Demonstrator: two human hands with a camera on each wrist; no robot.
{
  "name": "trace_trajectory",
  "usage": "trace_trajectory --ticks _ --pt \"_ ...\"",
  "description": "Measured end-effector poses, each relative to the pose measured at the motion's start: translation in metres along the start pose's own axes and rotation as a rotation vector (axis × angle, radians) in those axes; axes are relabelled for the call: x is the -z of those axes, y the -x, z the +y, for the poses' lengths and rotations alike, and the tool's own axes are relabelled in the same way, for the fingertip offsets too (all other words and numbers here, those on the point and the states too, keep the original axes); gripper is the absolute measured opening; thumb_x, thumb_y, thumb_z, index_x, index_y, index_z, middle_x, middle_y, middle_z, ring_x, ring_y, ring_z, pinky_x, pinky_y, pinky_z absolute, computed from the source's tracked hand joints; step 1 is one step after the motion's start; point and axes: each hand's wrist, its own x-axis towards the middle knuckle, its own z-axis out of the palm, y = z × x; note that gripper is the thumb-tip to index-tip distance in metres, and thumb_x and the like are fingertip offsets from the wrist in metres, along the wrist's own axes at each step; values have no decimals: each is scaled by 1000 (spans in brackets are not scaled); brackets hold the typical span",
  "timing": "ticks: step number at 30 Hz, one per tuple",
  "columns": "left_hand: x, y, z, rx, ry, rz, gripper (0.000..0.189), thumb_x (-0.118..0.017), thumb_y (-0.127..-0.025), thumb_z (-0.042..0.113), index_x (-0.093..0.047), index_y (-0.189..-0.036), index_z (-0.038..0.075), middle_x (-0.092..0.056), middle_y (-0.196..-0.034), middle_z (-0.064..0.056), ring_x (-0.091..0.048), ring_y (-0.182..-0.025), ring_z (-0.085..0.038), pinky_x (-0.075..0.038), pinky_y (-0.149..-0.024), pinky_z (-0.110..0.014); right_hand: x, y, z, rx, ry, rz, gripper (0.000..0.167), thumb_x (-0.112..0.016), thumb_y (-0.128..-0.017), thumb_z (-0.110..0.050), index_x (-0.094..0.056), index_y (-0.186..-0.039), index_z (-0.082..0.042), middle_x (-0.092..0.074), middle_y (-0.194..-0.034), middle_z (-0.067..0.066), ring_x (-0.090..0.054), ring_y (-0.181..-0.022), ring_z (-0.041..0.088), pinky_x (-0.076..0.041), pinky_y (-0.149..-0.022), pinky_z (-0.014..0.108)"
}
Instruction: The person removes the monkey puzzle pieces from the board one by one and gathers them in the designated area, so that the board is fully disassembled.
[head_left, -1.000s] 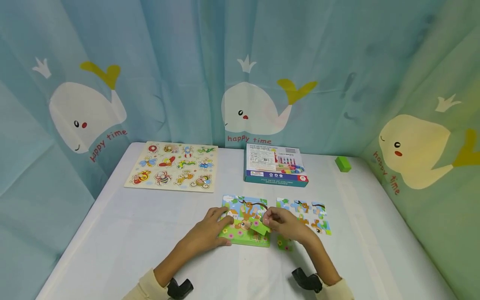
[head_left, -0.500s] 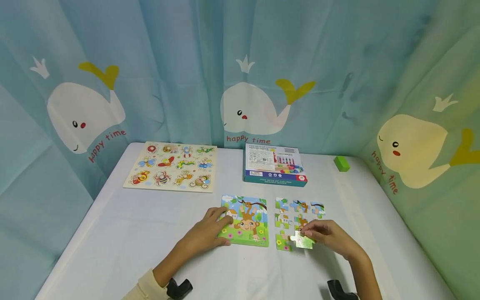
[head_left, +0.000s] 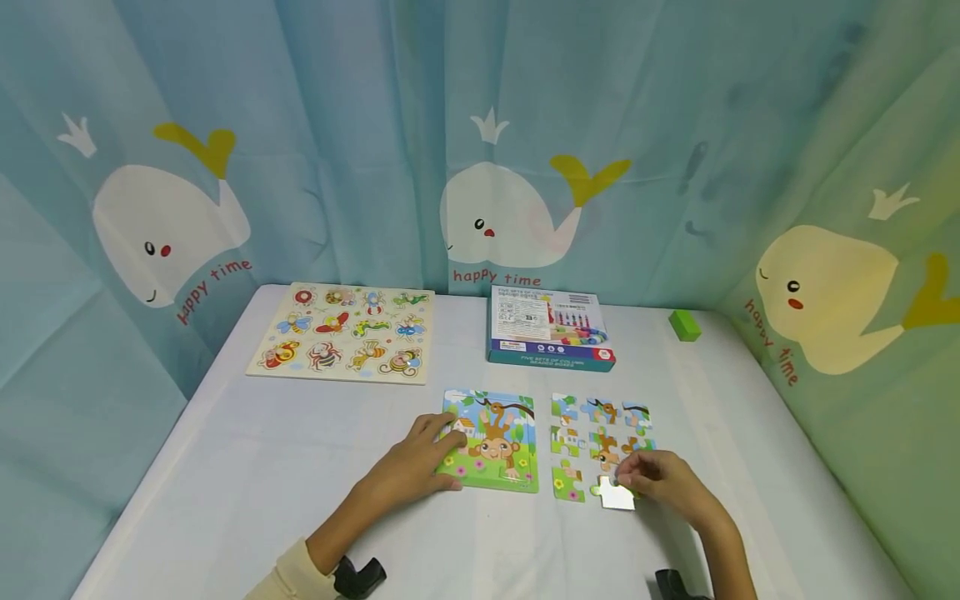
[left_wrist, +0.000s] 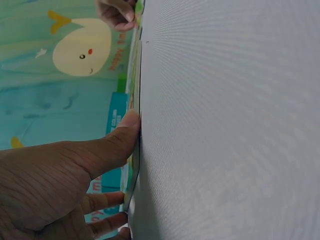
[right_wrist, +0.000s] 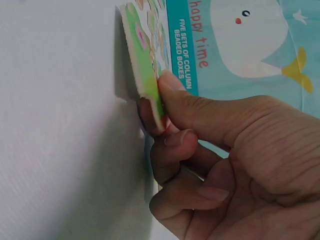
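My left hand (head_left: 420,458) rests at the left side of a square monkey picture puzzle board (head_left: 498,482). In the left wrist view its thumb lies along the board's near edge, with the other fingers extended at the side. My right hand (head_left: 663,483) pinches a jigsaw piece (head_left: 617,495) between thumb and index finger; glare whitens its face in the head view. From the right wrist, the piece (right_wrist: 142,65) looks green with a pink flower, tilted close over the white cloth. Loose jigsaw pieces (head_left: 567,439) lie in rows beside it, some partly hidden by the hand.
An insect puzzle board (head_left: 345,333) lies at the back left. Behind the monkey board is a beaded toy box (head_left: 551,329), with a green block (head_left: 684,326) farther right. Whale-printed curtains (head_left: 360,150) hang around the white table (head_left: 315,417).
My right hand has carried the jigsaw piece rightward from above the monkey board, then slightly forward toward the near side, low beside the loose pieces. The left hand stays on the board.
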Motion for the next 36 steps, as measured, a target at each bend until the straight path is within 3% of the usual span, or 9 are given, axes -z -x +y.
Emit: trace_trajectory --ticks 9,17,25,29,36 --pt "-3 -1 -2 10 -8 2 53 -74 -83 44 -57 -128 21 -36 -153 -13 -35 -137 -33 -56 -86 -48 -9 -3 -9 -175 92 117 18 -74 -86 -17 -64 -88 -3 -62 -75 2 -51 -62 6 -47 -55 22" --pt "-2 -1 -1 17 -3 -1 54 -74 -83 43 -57 -128 20 -36 -153 -13 -34 -138 -32 -56 -86 -48 -12 -3 -11 -232 132 155 16 -76 -84 -14 -64 -86 -4 -65 -77 2 -55 -64 11 -50 -55 23" --pt "-1 -1 -1 8 -6 0 53 -74 -83 42 -57 -128 20 -36 -153 -14 -35 -137 -33 -56 -87 -48 -11 -5 -12 -206 130 143 19 -77 -84 -16 -63 -87 -4 -62 -76 2 -55 -63 11 -50 -54 24" --pt "-1 0 -1 -5 2 10 53 -74 -83 41 -57 -127 19 -37 -152 -14 -35 -137 -33 -56 -86 -48 -9 -10 -15 -149 121 115 16 -74 -86 -16 -63 -87 -4 -60 -74 3 -53 -56 11 -47 -50 25" --pt "-1 -1 -2 7 0 -1 52 -74 -83 42 -57 -128 20 -36 -153 -13 -34 -138 -32 -56 -87 -47 -17 -33 -33 -7 131 65 14 -72 -89 -18 -63 -89 -7 -61 -80 3 -57 -63 12 -48 -50 25"
